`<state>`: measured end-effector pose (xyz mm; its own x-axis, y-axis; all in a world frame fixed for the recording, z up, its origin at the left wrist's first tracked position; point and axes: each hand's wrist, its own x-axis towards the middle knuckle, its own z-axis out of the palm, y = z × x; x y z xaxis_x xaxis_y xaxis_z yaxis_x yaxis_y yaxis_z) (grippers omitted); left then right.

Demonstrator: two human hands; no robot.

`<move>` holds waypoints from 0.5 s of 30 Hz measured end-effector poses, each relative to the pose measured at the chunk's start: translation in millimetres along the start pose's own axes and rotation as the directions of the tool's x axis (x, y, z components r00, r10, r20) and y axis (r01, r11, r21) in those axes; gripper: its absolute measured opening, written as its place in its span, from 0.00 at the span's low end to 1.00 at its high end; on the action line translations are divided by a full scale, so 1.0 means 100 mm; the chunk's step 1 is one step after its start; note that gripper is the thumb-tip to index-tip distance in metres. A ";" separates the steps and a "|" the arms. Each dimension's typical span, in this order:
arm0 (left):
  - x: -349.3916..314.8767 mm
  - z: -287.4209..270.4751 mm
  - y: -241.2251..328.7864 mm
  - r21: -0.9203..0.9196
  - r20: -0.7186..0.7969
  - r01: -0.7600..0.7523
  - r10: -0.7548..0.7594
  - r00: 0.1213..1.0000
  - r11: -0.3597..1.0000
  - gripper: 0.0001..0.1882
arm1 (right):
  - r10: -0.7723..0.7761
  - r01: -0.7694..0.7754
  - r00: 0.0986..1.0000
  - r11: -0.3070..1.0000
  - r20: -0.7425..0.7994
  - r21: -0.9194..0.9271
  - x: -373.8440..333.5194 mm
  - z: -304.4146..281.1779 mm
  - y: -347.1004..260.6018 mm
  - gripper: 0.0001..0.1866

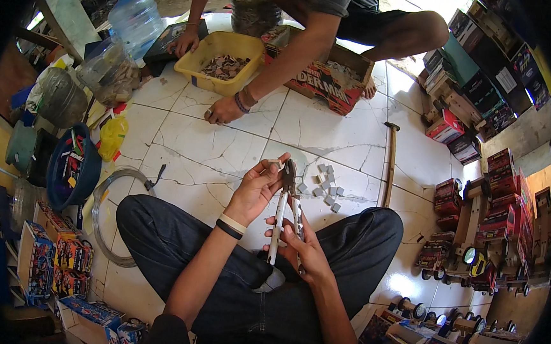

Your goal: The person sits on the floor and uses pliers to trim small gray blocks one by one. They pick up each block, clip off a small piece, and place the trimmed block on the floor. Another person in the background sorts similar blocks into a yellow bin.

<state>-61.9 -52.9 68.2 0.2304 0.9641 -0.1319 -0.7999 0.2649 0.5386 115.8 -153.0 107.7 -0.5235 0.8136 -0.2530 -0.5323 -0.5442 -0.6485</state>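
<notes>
Two bare hands meet above crossed legs in dark jeans. The left hand has a narrow grip, pinching a small pale block between thumb and fingers, just beside the head of the pincers; whether the metal jaws touch the block, I cannot tell. The right hand has its grip around the white, worn handles, which stand slightly apart and point down toward the lap.

Several grey blocks lie scattered on the cracked white tile floor, just ahead of the right knee. Beyond that knee rests a long-handled hammer; near the left knee lies a coil of wire. Farther forward, a co-worker's hand reaches down to the tiles, near a yellow basin of small pieces and an open cardboard box.
</notes>
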 end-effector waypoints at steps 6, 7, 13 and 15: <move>0.00 -0.01 0.00 0.008 0.032 -0.003 0.003 0.999 1.000 0.05 | -0.005 0.006 1.000 1.000 -0.012 0.014 0.01 -0.01 0.02 0.34; 0.00 -0.02 0.00 0.006 0.033 -0.002 0.002 0.999 1.000 0.04 | -0.004 0.004 1.000 1.000 -0.015 0.016 0.00 -0.01 0.02 0.34; 0.00 0.00 0.02 -0.013 0.069 -0.008 0.009 0.998 1.000 0.04 | 0.075 -0.075 0.997 0.997 -0.020 0.027 0.03 -0.05 0.05 0.27; -0.01 0.01 0.04 0.007 0.055 -0.013 0.013 0.998 1.000 0.05 | 0.142 -0.141 0.990 0.986 0.003 0.093 0.05 -0.05 0.07 0.21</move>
<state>-64.5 -52.4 71.6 0.2505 0.9649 -0.0786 -0.7989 0.2519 0.5461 112.8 -151.8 98.4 -0.5957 0.7276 -0.3401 -0.5125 -0.6704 -0.5366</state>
